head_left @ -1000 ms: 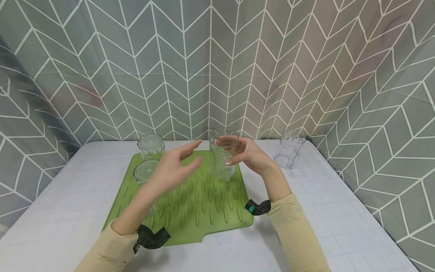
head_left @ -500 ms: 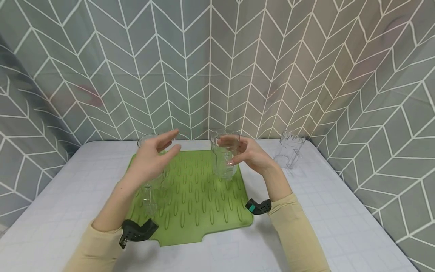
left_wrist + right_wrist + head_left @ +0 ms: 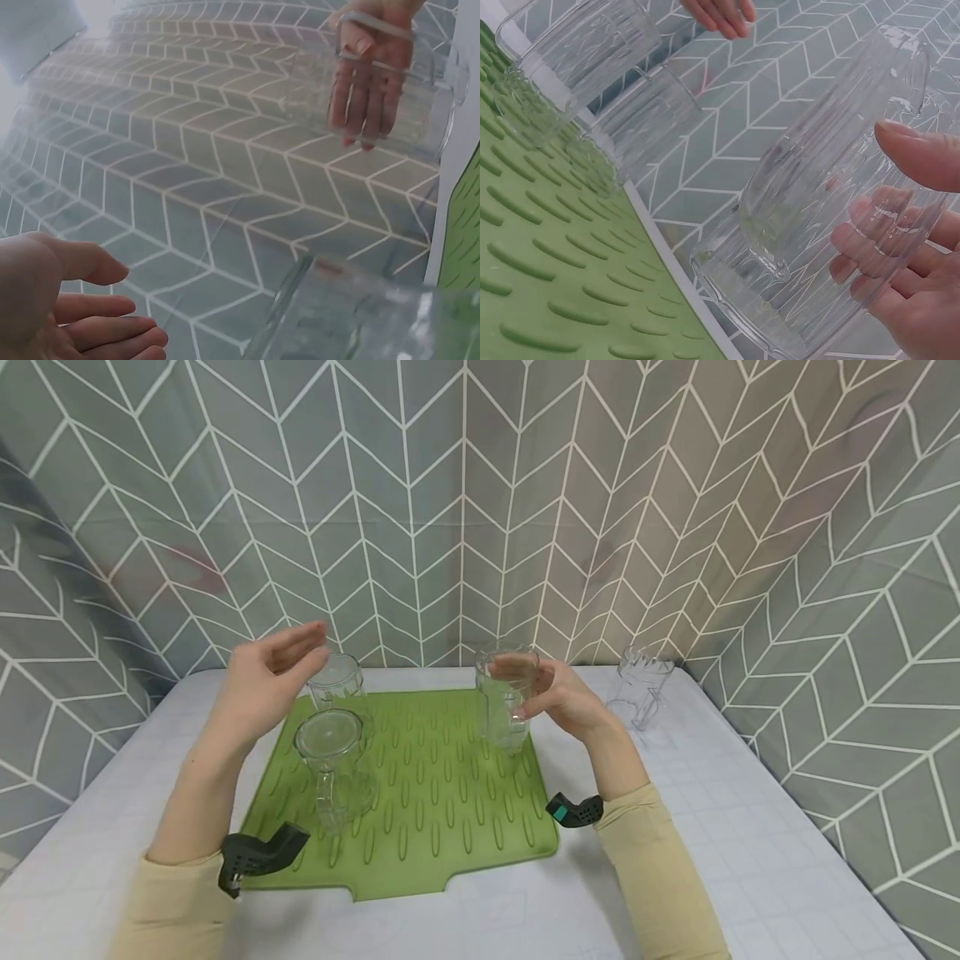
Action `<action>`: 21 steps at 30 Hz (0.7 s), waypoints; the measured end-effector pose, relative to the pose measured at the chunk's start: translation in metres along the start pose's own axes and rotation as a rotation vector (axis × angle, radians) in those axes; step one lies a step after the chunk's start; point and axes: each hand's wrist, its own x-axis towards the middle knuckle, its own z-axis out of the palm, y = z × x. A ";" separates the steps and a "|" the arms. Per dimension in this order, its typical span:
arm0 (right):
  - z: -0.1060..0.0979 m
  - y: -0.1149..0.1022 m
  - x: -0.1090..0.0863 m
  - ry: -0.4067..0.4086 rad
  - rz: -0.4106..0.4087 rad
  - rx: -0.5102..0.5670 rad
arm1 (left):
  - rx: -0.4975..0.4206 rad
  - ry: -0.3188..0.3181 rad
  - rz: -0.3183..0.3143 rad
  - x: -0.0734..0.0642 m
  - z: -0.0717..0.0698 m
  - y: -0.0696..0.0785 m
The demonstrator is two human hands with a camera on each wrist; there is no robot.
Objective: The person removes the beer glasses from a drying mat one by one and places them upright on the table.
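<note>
My right hand (image 3: pixel 566 697) holds a clear glass mug (image 3: pixel 495 714) over the right part of a green ridged mat (image 3: pixel 427 868). In the right wrist view, the fingers (image 3: pixel 900 281) show through the mug's wall and the thumb lies near its handle (image 3: pixel 765 202). My left hand (image 3: pixel 258 681) is raised with nothing in it, left of two glass mugs standing on the mat. These are a nearer mug (image 3: pixel 337 777), its flat base upward, and a farther mug (image 3: pixel 333 681). The left wrist view shows relaxed left fingers (image 3: pixel 112 330).
Another clear glass mug (image 3: pixel 637 689) stands on the white tablecloth (image 3: pixel 735 802), off the mat to the right. A grey curtain (image 3: pixel 420 510) with white chevron lines surrounds the table at the back and sides. Black wrist cameras (image 3: pixel 258 852) sit on both forearms.
My left hand has moved left, away from the held mug and past the two mugs, uncovering them. My right hand and its mug have shifted slightly right.
</note>
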 end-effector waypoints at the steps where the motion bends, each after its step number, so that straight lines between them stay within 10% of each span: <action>1: -0.001 0.000 0.000 0.000 -0.005 0.001 | -0.005 0.010 -0.016 0.001 -0.004 -0.004; 21: -0.009 0.000 -0.003 0.014 -0.015 0.008 | 0.105 -0.136 -0.235 0.020 -0.021 -0.091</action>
